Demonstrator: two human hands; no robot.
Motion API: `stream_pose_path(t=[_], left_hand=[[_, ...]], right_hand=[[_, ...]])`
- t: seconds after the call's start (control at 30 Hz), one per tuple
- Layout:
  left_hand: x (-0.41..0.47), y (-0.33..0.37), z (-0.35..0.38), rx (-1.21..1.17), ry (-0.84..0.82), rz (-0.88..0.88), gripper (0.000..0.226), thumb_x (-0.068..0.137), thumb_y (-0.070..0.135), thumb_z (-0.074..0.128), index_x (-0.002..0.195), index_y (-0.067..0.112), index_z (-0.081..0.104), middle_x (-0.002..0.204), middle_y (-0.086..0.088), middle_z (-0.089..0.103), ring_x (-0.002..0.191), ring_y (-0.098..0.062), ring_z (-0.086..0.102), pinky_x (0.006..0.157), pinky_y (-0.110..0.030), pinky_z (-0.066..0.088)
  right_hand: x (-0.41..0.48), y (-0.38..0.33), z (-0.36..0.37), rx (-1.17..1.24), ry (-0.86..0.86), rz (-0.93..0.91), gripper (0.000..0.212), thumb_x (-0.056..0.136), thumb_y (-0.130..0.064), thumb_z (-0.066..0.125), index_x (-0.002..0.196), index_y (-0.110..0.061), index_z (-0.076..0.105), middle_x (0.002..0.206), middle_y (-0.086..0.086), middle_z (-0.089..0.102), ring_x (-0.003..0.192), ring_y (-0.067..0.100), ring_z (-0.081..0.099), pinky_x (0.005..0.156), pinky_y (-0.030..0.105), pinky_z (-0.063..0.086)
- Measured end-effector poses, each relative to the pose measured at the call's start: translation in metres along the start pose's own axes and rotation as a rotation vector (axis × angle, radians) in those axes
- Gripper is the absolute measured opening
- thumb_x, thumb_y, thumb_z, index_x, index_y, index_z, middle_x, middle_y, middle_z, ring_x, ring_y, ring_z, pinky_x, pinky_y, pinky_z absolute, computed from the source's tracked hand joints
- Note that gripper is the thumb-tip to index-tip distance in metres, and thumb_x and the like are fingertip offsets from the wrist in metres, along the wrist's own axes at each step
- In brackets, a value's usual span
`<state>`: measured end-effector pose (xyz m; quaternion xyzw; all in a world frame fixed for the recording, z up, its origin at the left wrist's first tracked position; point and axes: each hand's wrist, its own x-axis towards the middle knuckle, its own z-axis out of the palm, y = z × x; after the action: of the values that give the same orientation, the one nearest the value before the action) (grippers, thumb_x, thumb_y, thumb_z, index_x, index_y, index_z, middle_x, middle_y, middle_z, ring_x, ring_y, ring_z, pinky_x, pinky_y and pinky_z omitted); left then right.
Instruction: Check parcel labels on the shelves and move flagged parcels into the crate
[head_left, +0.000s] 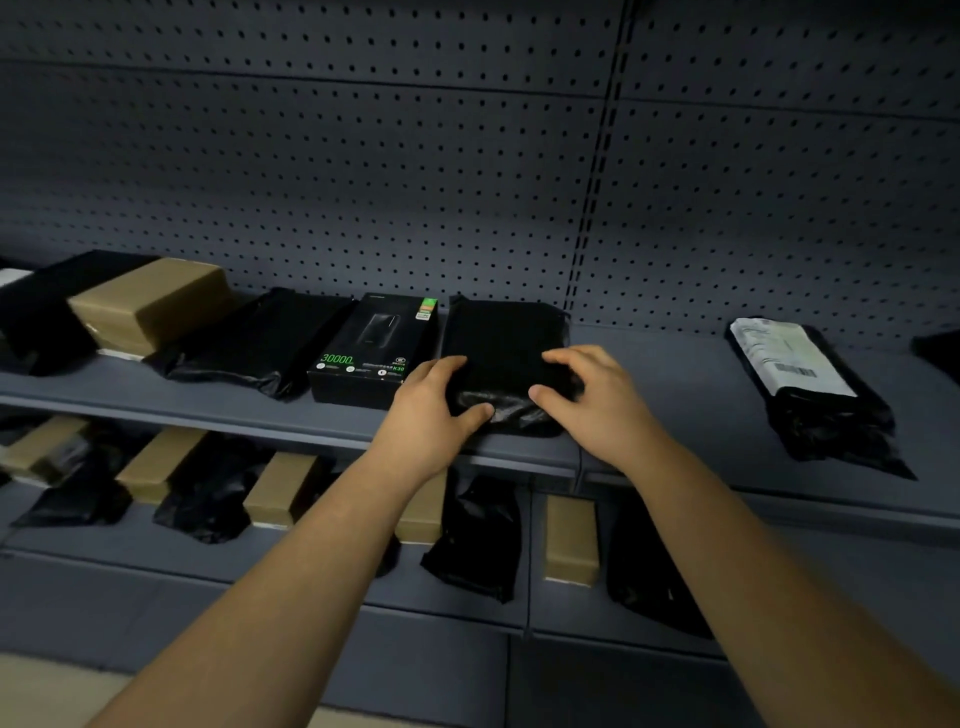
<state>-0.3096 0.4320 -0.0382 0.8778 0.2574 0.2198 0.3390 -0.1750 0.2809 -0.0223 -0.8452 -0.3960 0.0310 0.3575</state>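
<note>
A black plastic-wrapped parcel (504, 343) lies on the upper grey shelf (649, 374), its near end at the shelf's front. My left hand (431, 410) holds its left front corner, thumb on top of the wrinkled end. My right hand (592, 395) grips its right side, fingers curled over the top. No label shows on the parcel's upper face. Further right lies another black parcel (821, 395) with a white shipping label (784, 353) facing up. No crate is in view.
A black power-bank box (374, 353) sits directly left of the held parcel, then a black bag (254, 343) and a brown taped box (150, 306). The lower shelf (78, 540) holds several brown boxes and black bags. Pegboard (363, 156) backs the shelves.
</note>
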Motion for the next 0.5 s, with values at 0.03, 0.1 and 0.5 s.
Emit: stream_pose_path(t=[0.03, 0.1, 0.5], left_hand=[[-0.001, 0.002, 0.002, 0.001, 0.004, -0.024, 0.065, 0.086, 0.035, 0.072, 0.143, 0.022, 0.043, 0.143, -0.002, 0.046, 0.132, -0.018, 0.042, 0.102, -0.020, 0.030], [-0.002, 0.004, 0.005, -0.010, 0.010, -0.065, 0.063, 0.087, 0.035, 0.070, 0.143, 0.023, 0.043, 0.140, -0.003, 0.051, 0.129, -0.017, 0.045, 0.097, -0.018, 0.031], [-0.003, 0.026, -0.004, -0.116, 0.088, 0.014, 0.057, 0.088, 0.024, 0.070, 0.140, 0.030, 0.046, 0.128, 0.005, 0.060, 0.116, -0.007, 0.054, 0.095, -0.017, 0.041]], right_hand=[[0.001, 0.000, 0.000, 0.008, -0.013, -0.002, 0.047, 0.093, -0.040, 0.063, 0.137, -0.026, 0.053, 0.137, -0.008, 0.043, 0.123, 0.010, 0.044, 0.099, 0.024, 0.035], [0.003, 0.001, 0.001, 0.033, -0.034, -0.004, 0.047, 0.093, -0.039, 0.064, 0.136, -0.025, 0.054, 0.137, -0.007, 0.044, 0.121, 0.009, 0.044, 0.096, 0.021, 0.032], [0.001, 0.005, 0.011, 0.303, -0.020, 0.149, 0.039, 0.094, -0.037, 0.063, 0.131, -0.025, 0.059, 0.132, -0.010, 0.043, 0.109, 0.004, 0.042, 0.087, 0.018, 0.035]])
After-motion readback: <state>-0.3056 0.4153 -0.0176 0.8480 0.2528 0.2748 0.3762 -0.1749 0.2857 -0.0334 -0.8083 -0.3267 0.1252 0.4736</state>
